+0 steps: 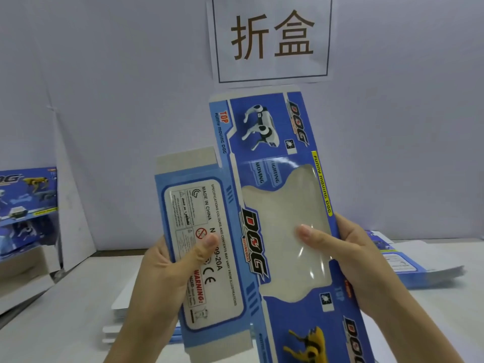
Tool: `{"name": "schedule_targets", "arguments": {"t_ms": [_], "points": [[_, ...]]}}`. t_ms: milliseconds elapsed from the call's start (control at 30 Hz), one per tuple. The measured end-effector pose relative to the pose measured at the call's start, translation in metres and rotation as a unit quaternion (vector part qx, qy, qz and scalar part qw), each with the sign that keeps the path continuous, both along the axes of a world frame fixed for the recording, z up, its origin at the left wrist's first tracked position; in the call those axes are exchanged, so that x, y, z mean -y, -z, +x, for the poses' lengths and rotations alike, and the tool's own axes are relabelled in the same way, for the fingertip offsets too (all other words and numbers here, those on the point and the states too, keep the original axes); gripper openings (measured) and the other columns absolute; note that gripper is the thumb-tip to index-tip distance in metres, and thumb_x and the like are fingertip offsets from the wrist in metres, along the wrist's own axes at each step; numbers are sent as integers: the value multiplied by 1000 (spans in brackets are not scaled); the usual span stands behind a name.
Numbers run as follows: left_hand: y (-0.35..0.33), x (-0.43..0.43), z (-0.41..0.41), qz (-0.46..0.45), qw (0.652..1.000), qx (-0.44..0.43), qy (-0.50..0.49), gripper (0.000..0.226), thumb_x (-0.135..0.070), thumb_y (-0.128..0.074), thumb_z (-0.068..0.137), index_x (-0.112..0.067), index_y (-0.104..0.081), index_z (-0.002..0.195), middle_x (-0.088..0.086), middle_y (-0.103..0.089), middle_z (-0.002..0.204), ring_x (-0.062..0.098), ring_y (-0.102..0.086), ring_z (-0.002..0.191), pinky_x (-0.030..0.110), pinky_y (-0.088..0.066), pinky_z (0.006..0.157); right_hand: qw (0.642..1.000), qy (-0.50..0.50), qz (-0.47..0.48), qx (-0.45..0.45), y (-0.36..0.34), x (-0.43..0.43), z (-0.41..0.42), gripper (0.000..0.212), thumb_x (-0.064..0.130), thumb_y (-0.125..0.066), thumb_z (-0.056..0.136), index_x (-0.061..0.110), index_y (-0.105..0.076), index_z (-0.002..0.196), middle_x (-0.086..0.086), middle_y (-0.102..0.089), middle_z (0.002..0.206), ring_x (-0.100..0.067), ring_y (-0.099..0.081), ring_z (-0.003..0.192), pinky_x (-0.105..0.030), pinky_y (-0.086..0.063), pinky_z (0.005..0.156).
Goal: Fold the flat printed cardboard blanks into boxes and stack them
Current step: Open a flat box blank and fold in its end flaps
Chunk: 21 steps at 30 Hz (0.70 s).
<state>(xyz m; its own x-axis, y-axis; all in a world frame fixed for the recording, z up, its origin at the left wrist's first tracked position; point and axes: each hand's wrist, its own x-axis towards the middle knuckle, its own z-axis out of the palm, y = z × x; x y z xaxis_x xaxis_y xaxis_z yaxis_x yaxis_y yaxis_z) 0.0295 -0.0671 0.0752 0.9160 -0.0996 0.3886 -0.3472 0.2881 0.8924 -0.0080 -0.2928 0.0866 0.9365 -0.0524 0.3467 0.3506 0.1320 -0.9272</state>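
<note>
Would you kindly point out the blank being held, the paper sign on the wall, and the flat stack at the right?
held blank (277,218): head view, middle of its clear window.
paper sign (271,68): head view, white area below the characters.
flat stack (403,263): head view, printed top sheet.

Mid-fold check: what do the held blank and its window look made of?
The blank looks like thin cardboard, likely coated: the blue print has a slight sheen, while the end flap is bare, matte grey board. The window seems clear plastic film, since it shows white glare streaks.
</note>
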Motion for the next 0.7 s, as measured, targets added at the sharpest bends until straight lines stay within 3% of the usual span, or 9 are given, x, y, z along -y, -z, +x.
{"name": "schedule_targets", "arguments": {"t_ms": [133,233,300,367,433,533,600,700], "points": [[1,1,1,-3,1000,-6,11,28,-37,-74,52,-33,-74,79,11,-75,89,31,-73,75,35,-57,52,1000,-3,-8,13,0,-1,0,24,31,-75,66,28,-74,90,-9,-75,91,-27,-73,76,-27,-56,55],[2,1,3,-3,1000,-11,-12,34,-40,-74,50,-32,-73,84,8,-75,89,28,-73,75,36,-58,53,1000,-6,11,-4,0,-1,0,31,25,-84,64,22,-73,92,-11,-75,90,-29,-73,75,-30,-56,53],[5,5,5,30,998,-11,-46,52,-47,-73,51,-32,-67,100,0,-75,96,20,-73,80,32,-58,56,1000,5,24,7,1,-5,0,26,31,-76,64,27,-74,89,-9,-76,91,-28,-74,75,-29,-56,53],[8,10,6,121,984,16,-128,72,-55,-69,57,-41,-48,125,-16,-63,119,8,-65,103,23,-54,74,998,51,4,45,5,-12,4,23,33,-73,69,30,-74,92,-2,-76,92,-20,-74,78,-23,-55,56],[12,15,1,178,968,102,-142,78,-63,-70,64,-51,-33,132,-29,-45,135,-5,-46,123,12,-42,89,989,92,-48,105,10,-24,7,25,30,-74,80,26,-69,104,10,-74,99,-6,-71,88,-16,-53,67],[16,24,-9,166,976,138,37,94,-68,-76,58,-47,-34,139,-24,-49,137,-4,-49,123,16,-47,91,951,16,-248,181,23,-46,5,59,37,-67,84,33,-44,138,22,-48,137,5,-43,128,-9,-37,99],[16,25,-8,68,995,58,47,81,-69,-80,47,-48,-55,120,-15,-66,119,7,-64,107,22,-55,77,919,-25,-341,197,28,-51,4,62,43,-63,86,46,-37,142,30,-29,145,7,-25,138,-3,-29,101],[16,19,5,-62,996,-37,-48,35,-47,-72,63,-29,-71,93,0,-75,92,21,-73,80,33,-58,55,921,43,-332,202,24,-46,5,54,42,-60,87,46,-40,137,39,-33,139,11,-28,135,-5,-30,102]]}}
